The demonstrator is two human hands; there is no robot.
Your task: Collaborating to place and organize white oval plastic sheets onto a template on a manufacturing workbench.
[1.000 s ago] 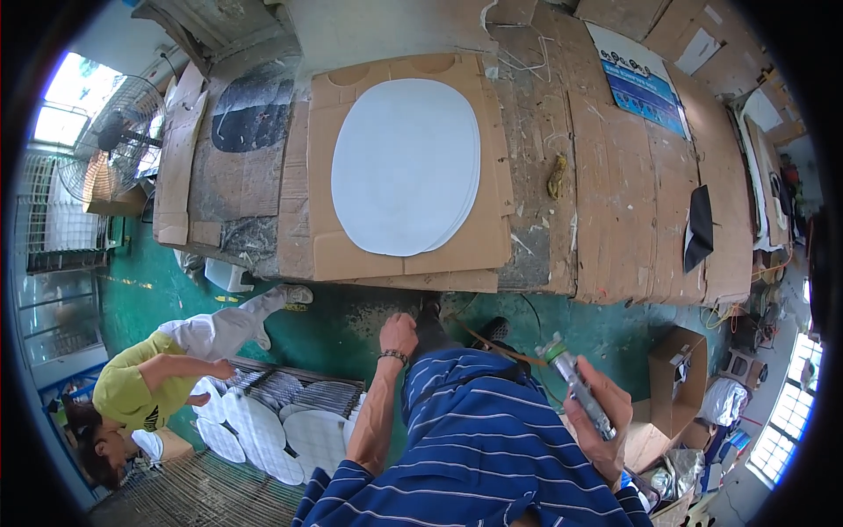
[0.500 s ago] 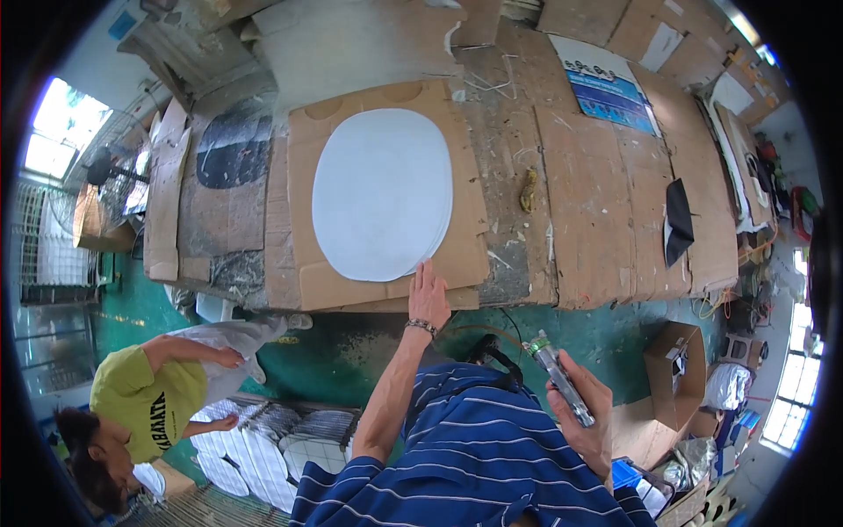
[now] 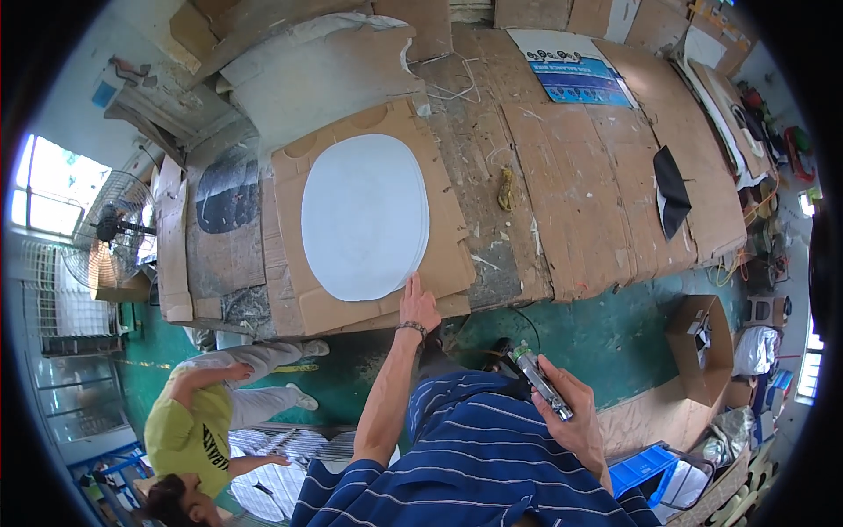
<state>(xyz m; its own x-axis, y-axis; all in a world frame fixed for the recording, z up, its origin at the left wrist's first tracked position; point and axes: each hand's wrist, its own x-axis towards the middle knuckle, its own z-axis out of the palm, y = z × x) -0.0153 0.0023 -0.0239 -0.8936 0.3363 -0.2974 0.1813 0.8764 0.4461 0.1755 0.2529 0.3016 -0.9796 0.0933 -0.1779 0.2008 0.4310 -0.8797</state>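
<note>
A stack of thin white oval sheets [image 3: 365, 220] lies on a square of brown cardboard [image 3: 450, 228] on the workbench. At the stack's near right edge my left hand [image 3: 418, 307] rests with fingers stretched out, fingertips touching the sheets' rim. It grips nothing. My right hand [image 3: 572, 413] is closed around a long silver hand tool with a green end [image 3: 541, 384], held in front of my body beyond the bench's near edge. The tool's exact kind cannot be made out.
Cardboard covers the bench [image 3: 571, 202]. On it lie a black folded piece [image 3: 673, 193], a yellowish object [image 3: 505, 189] and a blue printed sheet [image 3: 584, 81]. A person in a yellow-green shirt [image 3: 189, 430] is at the left. An open carton [image 3: 700, 351] and blue crate [image 3: 644, 470] stand right.
My view has shifted, so the bench appears tilted and the sheets lower. My left hand stays at the stack's edge; my right still holds the tool. The other person appears nearer my left arm.
</note>
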